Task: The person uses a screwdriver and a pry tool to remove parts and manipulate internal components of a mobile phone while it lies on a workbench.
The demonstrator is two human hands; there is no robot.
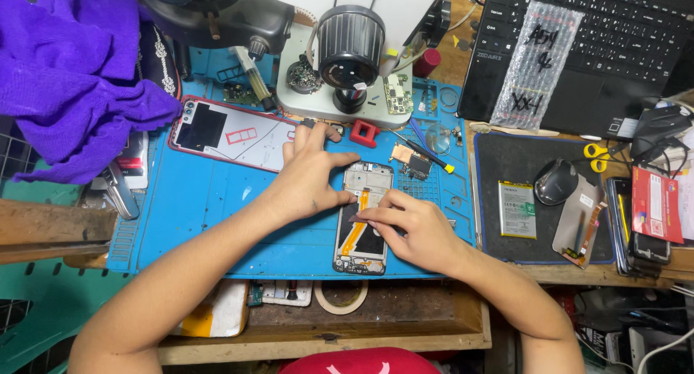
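In the head view we see an opened phone frame (363,218) lying on the blue work mat (210,200) on the desk, and the risk sits right under our fingers: the orange flex ribbon (354,233) running down inside the frame looks thin, so a sideways pull or a slip of the thin dark strip (359,218) could crease or tear it, and a nudge could slide the frame across the mat. Our left hand (312,180) lies on the frame's upper left edge, its grip loosely spread and closed on nothing, thumb reaching along the top edge. Our right hand (413,226) has its grip pinched nearly shut, fingertips meeting on the dark strip over the middle of the frame. Just beyond the left grip lie a red clamp (365,132) and another phone back (231,134); beyond the right grip lies a screwdriver (426,151), with a flat battery (517,209) well off to its outer side.
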